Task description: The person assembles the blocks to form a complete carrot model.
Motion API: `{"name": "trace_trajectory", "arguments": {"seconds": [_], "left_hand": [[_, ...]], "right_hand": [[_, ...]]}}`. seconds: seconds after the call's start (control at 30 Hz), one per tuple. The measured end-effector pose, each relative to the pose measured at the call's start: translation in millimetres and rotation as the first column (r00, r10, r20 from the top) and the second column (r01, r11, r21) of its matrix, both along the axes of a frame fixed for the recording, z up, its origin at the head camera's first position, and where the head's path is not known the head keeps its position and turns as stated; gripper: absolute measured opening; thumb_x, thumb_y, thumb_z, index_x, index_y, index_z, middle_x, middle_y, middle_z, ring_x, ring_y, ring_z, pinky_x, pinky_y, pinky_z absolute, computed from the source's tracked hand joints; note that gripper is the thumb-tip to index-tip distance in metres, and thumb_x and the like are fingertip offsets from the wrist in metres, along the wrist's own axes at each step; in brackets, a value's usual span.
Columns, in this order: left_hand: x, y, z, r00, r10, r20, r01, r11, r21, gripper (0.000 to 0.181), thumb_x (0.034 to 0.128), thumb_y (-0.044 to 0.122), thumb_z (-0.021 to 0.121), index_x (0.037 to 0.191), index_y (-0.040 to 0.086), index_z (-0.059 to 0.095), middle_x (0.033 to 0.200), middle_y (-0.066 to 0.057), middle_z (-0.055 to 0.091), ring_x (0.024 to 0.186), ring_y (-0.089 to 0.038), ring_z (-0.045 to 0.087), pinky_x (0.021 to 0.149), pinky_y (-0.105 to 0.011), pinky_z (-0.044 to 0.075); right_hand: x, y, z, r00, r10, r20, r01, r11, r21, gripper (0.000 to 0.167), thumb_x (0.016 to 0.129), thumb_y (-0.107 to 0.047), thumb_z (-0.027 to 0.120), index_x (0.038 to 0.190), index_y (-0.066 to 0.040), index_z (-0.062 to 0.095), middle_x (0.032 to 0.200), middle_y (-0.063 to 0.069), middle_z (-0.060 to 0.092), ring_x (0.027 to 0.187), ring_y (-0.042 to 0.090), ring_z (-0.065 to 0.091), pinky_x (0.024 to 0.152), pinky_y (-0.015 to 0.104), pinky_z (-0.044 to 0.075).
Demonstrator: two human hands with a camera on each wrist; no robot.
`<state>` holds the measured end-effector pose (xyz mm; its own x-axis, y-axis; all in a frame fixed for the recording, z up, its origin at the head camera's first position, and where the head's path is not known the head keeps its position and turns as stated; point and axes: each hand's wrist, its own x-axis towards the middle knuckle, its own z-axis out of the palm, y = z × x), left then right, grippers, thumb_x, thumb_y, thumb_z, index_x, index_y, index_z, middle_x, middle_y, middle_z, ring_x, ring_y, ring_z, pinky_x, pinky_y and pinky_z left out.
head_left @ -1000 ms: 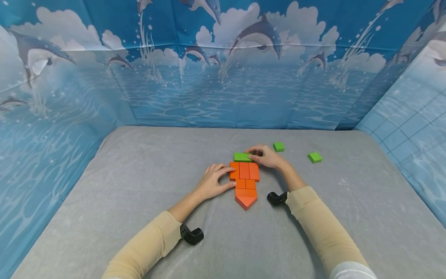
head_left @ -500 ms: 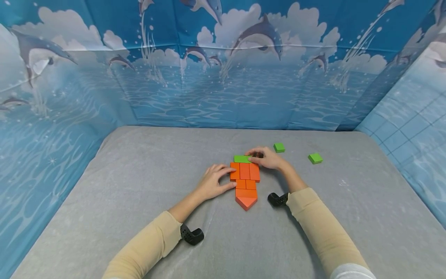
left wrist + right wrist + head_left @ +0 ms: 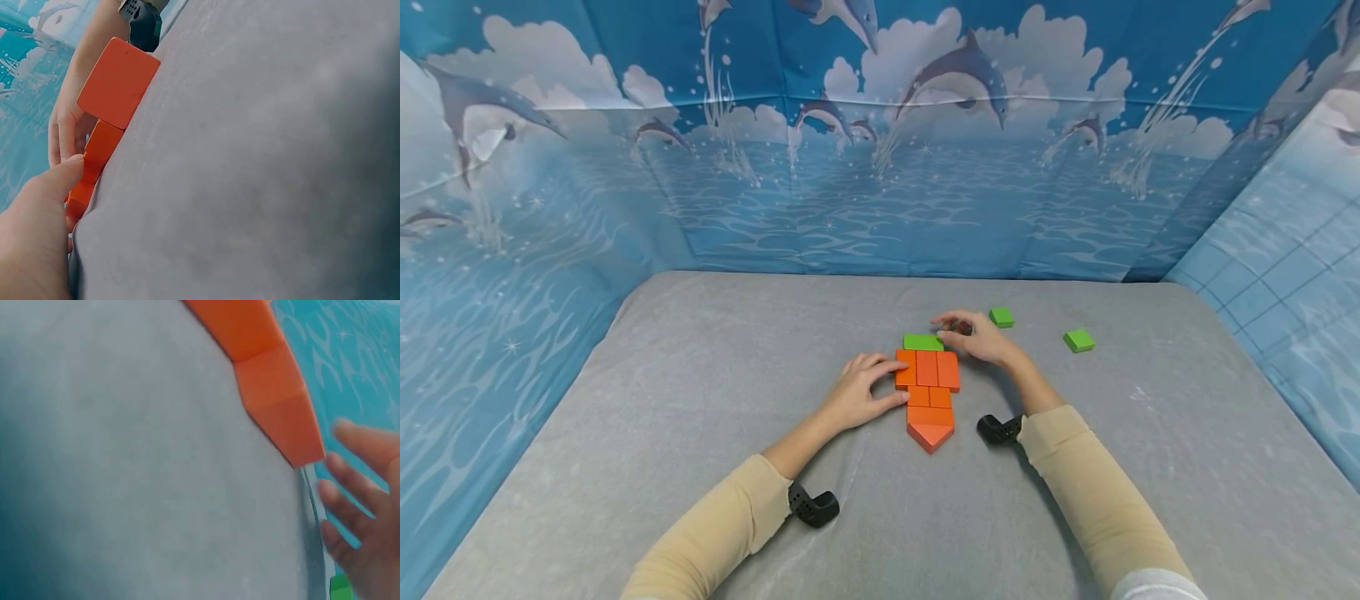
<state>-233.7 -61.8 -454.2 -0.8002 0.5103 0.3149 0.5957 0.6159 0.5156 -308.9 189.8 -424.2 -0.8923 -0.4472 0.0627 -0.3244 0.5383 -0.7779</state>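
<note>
Several orange blocks (image 3: 927,368) lie together on the grey cloth, with a pointed end toward the person. A long green block (image 3: 922,342) lies along their far side. My left hand (image 3: 859,392) rests at their left edge, thumb and index finger extended and touching orange blocks; in the left wrist view the thumb meets an orange block (image 3: 102,150). Just off the green block's right end is my right hand (image 3: 973,335), fingers loosely bent. The right wrist view shows this hand (image 3: 369,500) with spread fingers and nothing between them.
Two loose green blocks lie beyond the right hand: one close by (image 3: 1002,317), another farther right (image 3: 1079,340). A blue dolphin-print curtain (image 3: 880,200) hangs behind the grey-covered table (image 3: 760,333). Black wrist devices (image 3: 812,506) sit under both forearms.
My right hand has let go of the long green block and shifted slightly right of it. The left hand and orange blocks stay put.
</note>
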Motion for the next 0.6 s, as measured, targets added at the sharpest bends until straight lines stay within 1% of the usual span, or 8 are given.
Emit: {"name": "trace_trajectory", "arguments": {"seconds": [0.07,0.1,0.2,0.27,0.33,0.4,0.6], "left_hand": [[0.4,0.0,0.1,1.000,0.000,0.001,0.000,1.000,-0.002,0.047,0.0826,0.042,0.064,0.123,0.019,0.059,0.118,-0.004,0.055,0.106,-0.020,0.045,0.093,-0.041,0.033],[0.5,0.0,0.0,1.000,-0.002,-0.002,0.002,1.000,-0.002,0.047,0.0825,0.042,0.064,0.123,0.019,0.059,0.118,-0.004,0.055,0.107,-0.020,0.045,0.093,-0.041,0.033],[0.4,-0.2,-0.3,1.000,-0.002,-0.002,0.002,1.000,-0.001,0.048,0.0824,0.042,0.064,0.123,0.018,0.058,0.118,-0.005,0.054,0.107,-0.020,0.045,0.094,-0.041,0.033],[0.4,-0.4,-0.5,1.000,-0.002,-0.004,0.003,1.000,0.005,0.047,0.0820,0.041,0.065,0.123,0.018,0.059,0.118,-0.005,0.055,0.107,-0.020,0.045,0.094,-0.042,0.032],[0.3,-0.7,-0.6,1.000,0.000,-0.002,0.000,1.000,0.006,0.047,0.0819,0.041,0.065,0.123,0.018,0.059,0.118,-0.005,0.055,0.107,-0.020,0.045,0.094,-0.042,0.032],[0.3,-0.7,-0.8,1.000,0.000,-0.001,0.000,1.000,0.005,0.047,0.0819,0.041,0.065,0.123,0.018,0.059,0.118,-0.005,0.055,0.107,-0.021,0.045,0.095,-0.042,0.032],[0.8,-0.5,-0.7,1.000,0.001,0.011,-0.001,1.000,0.000,0.048,0.0825,0.042,0.064,0.124,0.019,0.058,0.119,-0.005,0.054,0.109,-0.021,0.045,0.095,-0.042,0.032]], "right_hand": [[-0.2,5.8,-0.3,0.994,-0.097,-0.044,0.094,0.993,-0.065,0.032,0.092,-0.017,0.057,0.120,0.000,0.058,0.106,0.018,0.055,0.086,0.028,0.051,0.063,0.033,0.041],[-0.4,9.4,-0.3,0.986,-0.151,-0.074,0.144,0.986,-0.090,0.033,0.091,-0.016,0.057,0.119,0.000,0.057,0.107,0.018,0.055,0.088,0.028,0.051,0.064,0.033,0.042],[-2.2,22.5,-1.4,0.943,-0.289,-0.163,0.261,0.949,-0.177,0.032,0.089,-0.011,0.059,0.118,0.003,0.058,0.106,0.022,0.052,0.088,0.031,0.050,0.070,0.035,0.041],[-3.2,31.8,-2.5,0.916,-0.345,-0.206,0.303,0.930,-0.208,0.032,0.089,-0.008,0.060,0.118,0.005,0.057,0.106,0.024,0.051,0.088,0.031,0.049,0.074,0.038,0.040],[-4.2,41.2,-3.8,0.901,-0.369,-0.228,0.322,0.922,-0.216,0.032,0.089,-0.007,0.059,0.118,0.006,0.056,0.107,0.025,0.049,0.087,0.031,0.047,0.076,0.041,0.038],[-4.5,50.0,-5.2,0.901,-0.369,-0.229,0.330,0.925,-0.190,0.034,0.089,-0.008,0.059,0.120,0.005,0.054,0.108,0.025,0.047,0.088,0.032,0.046,0.075,0.043,0.037],[-2.5,72.1,-9.6,0.939,-0.316,-0.135,0.308,0.948,-0.074,0.040,0.093,-0.014,0.054,0.128,0.003,0.048,0.116,0.025,0.042,0.094,0.036,0.045,0.080,0.049,0.037]]}}
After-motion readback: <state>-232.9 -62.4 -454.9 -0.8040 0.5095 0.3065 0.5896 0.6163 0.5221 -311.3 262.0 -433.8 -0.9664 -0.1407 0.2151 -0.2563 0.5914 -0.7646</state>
